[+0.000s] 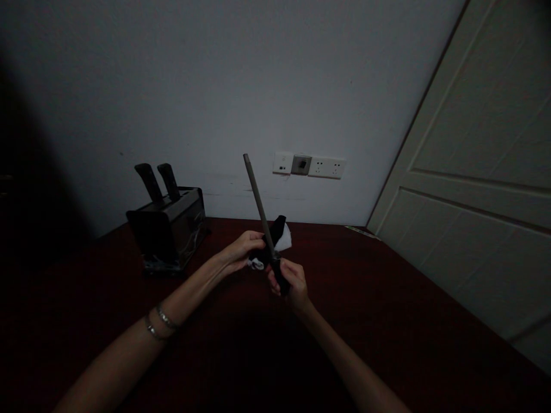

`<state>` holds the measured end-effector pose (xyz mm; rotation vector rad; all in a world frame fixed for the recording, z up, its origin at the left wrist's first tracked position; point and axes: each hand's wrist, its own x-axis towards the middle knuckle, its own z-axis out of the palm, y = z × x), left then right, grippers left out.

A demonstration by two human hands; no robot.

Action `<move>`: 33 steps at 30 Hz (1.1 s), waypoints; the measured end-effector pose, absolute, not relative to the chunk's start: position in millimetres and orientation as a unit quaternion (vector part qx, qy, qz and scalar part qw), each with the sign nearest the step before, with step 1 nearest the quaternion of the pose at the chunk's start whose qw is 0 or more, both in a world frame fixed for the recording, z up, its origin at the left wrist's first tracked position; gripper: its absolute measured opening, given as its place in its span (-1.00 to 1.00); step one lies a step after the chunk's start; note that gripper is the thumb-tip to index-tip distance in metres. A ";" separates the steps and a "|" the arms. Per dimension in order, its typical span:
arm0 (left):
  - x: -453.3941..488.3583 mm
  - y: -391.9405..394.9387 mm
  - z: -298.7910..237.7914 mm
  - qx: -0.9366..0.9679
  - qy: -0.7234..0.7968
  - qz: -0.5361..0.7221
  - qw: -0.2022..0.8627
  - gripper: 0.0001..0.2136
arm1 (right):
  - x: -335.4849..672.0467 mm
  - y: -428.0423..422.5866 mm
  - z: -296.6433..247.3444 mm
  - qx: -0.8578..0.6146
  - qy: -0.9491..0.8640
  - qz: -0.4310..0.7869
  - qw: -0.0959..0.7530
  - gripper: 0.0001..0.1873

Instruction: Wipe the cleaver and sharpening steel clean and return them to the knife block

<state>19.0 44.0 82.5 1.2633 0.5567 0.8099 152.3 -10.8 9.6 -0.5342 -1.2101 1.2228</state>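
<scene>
My right hand (293,282) is closed round the black handle of a sharpening steel (258,198), whose grey rod points up and to the left. Closed on a black and white cloth (278,230), my left hand (243,249) is just left of the steel's handle. Part of the cloth lies behind the rod, and a white piece of it sticks out on the right. Both hands are held close together above the dark red table (336,321).
On the left of the table stands a knife block (166,229) with two black-handled knives in it. Wall sockets (325,167) are on the wall behind. A white panelled door (473,189) borders the table on the right. The scene is dim.
</scene>
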 end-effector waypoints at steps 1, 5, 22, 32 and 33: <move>18.9 45.0 82.4 0.561 0.244 0.366 0.701 -0.94 | 152.5 -10.8 11.0 -0.227 -0.524 0.539 0.619 -0.66; 15.0 54.4 82.8 0.528 0.224 0.393 0.719 -0.95 | 153.3 -11.0 18.4 -0.202 -0.523 0.544 0.625 -0.75; 3.5 60.0 85.4 0.639 0.200 0.376 0.641 -0.69 | 149.3 -4.2 20.1 -0.306 -0.571 0.403 0.647 -0.79; 5.0 59.8 82.1 0.591 0.142 0.345 0.715 -0.75 | 152.7 -0.5 15.8 -0.329 -0.560 0.401 0.646 -0.71; 6.4 59.2 80.5 0.593 0.149 0.340 0.714 -0.75 | 152.5 -0.6 15.1 -0.323 -0.554 0.416 0.645 -0.70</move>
